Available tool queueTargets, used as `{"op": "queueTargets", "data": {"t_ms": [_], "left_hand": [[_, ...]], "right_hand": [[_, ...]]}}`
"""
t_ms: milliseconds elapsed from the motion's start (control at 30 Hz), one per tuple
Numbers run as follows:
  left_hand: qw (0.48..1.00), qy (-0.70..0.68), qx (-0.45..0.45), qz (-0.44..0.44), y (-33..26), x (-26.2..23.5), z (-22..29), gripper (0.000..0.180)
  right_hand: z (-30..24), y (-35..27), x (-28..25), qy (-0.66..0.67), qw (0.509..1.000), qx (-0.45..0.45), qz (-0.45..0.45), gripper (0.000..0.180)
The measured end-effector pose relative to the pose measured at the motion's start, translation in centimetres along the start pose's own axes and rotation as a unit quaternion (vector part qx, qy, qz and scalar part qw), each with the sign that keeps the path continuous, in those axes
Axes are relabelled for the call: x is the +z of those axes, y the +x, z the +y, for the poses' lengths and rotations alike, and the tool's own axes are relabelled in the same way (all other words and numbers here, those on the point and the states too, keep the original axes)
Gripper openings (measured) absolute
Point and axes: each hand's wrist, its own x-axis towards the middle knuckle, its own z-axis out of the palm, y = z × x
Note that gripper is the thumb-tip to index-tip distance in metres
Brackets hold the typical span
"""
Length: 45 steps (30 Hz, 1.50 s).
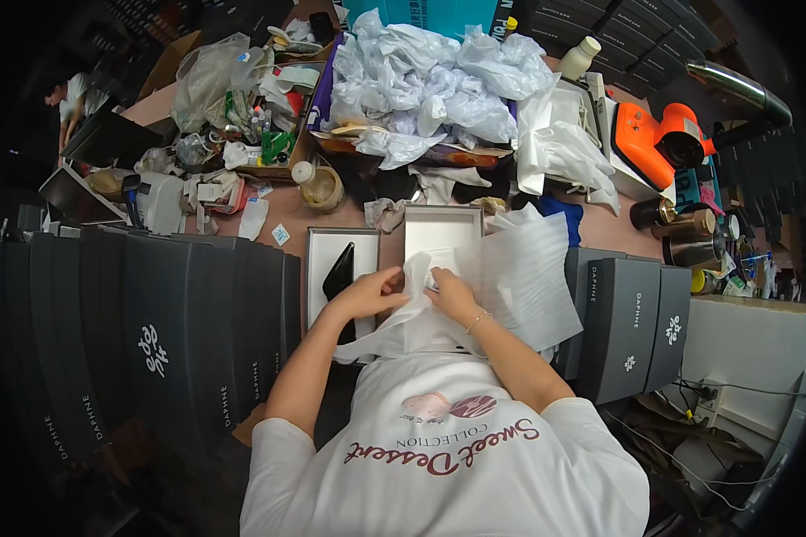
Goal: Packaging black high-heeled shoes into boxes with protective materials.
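Note:
My left hand (pixel 376 294) has its fingers bent round the edge of white tissue paper (pixel 412 331), which spreads from an open white box (pixel 443 224) toward my shirt. My right hand (pixel 454 297) is closed over the same paper, with a small white piece with bluish marks (pixel 432 281) at its fingertips; its kind is unclear. A white foam sheet (pixel 530 277) lies just right of that hand. Left of the white box, a dark-edged shallow box (pixel 318 309) holds a glossy black pointed thing (pixel 338 273), perhaps a shoe, partly hidden by my left forearm.
Dark grey shoeboxes (pixel 175 331) line the left, and more grey boxes (pixel 625 322) stand at right. A purple carton (pixel 322 89) heaped with crumpled white paper (pixel 439 80) sits behind. Nearby are a jar (pixel 318 185), an orange device (pixel 645 143) and a cluttered carton (pixel 287 161).

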Motion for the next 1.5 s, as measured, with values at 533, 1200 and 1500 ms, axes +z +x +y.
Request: {"op": "queueTargets", "data": {"t_ms": [533,1200,1500], "left_hand": [[0.903,-0.38,-0.008,0.203,-4.8,0.9,2.0,0.016],[0.952,0.181,0.111,0.22,-2.2,6.3,6.4,0.039],[0.947,0.263,-0.07,0.168,5.3,3.3,4.7,0.048]], "right_hand": [[1.3,1.0,0.5,0.166,0.98,0.095,0.057,0.081],[-6.0,-2.2,1.3,-0.208,0.931,-0.299,0.002,0.05],[-2.3,-4.4,-2.1,-0.179,0.978,-0.108,0.025,0.061]]}}
